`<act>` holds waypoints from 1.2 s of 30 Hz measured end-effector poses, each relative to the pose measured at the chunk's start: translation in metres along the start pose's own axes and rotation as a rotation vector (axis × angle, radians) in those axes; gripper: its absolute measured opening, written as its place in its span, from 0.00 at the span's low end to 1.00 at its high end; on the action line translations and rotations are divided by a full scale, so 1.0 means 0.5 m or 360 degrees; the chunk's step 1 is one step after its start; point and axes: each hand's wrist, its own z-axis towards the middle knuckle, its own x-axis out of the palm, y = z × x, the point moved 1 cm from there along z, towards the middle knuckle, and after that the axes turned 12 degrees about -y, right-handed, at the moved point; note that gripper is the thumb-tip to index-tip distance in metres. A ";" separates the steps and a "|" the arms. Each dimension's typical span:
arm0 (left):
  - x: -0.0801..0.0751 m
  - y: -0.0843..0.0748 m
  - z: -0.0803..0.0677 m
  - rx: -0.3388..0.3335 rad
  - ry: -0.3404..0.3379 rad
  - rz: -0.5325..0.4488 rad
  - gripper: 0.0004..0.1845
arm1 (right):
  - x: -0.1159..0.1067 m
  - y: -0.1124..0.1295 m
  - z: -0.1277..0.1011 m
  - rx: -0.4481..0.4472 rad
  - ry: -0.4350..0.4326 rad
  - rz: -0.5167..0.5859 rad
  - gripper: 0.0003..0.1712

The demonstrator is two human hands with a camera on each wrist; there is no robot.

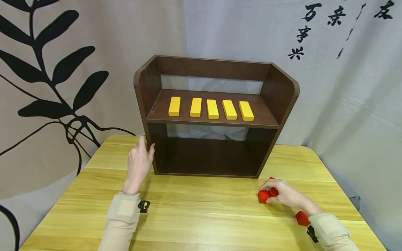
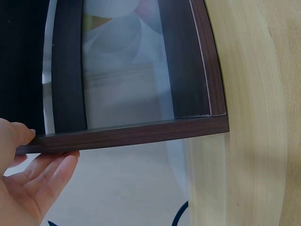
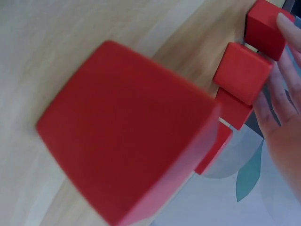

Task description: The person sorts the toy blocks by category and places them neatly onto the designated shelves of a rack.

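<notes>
My left hand (image 1: 138, 165) grips the left side panel of a dark brown two-tier shelf (image 1: 213, 66). In the left wrist view, its thumb lies over the panel's edge (image 2: 127, 136) and the other fingers are on the outer side. To the right, in front of the shelf, my right hand (image 1: 287, 193) pinches a red cube (image 1: 263, 197) between thumb and fingers. The right wrist view shows this cube (image 3: 265, 28) at the far end of a row. Another red cube (image 3: 243, 73) lies against the fingers, with more red blocks (image 3: 233, 108) beside it.
Several yellow blocks (image 1: 212, 109) stand in a row on the upper board. A separate red block (image 1: 302, 218) lies near my right wrist and looms large in the right wrist view. Everything stands on a yellow wooden table (image 1: 201, 216), with curtains (image 1: 238, 31) behind.
</notes>
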 end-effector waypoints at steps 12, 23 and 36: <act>0.000 0.000 -0.001 -0.0008 -0.0006 0.0003 0.14 | 0.010 0.030 0.034 0.0066 -0.0064 0.0019 0.18; 0.001 0.000 -0.001 -0.0017 -0.0019 0.0001 0.14 | 0.032 0.078 0.096 -0.0081 -0.0276 -0.0058 0.18; 0.001 -0.001 0.000 -0.0038 0.0005 0.0005 0.13 | 0.079 0.117 0.169 -0.0155 -0.0513 0.0024 0.21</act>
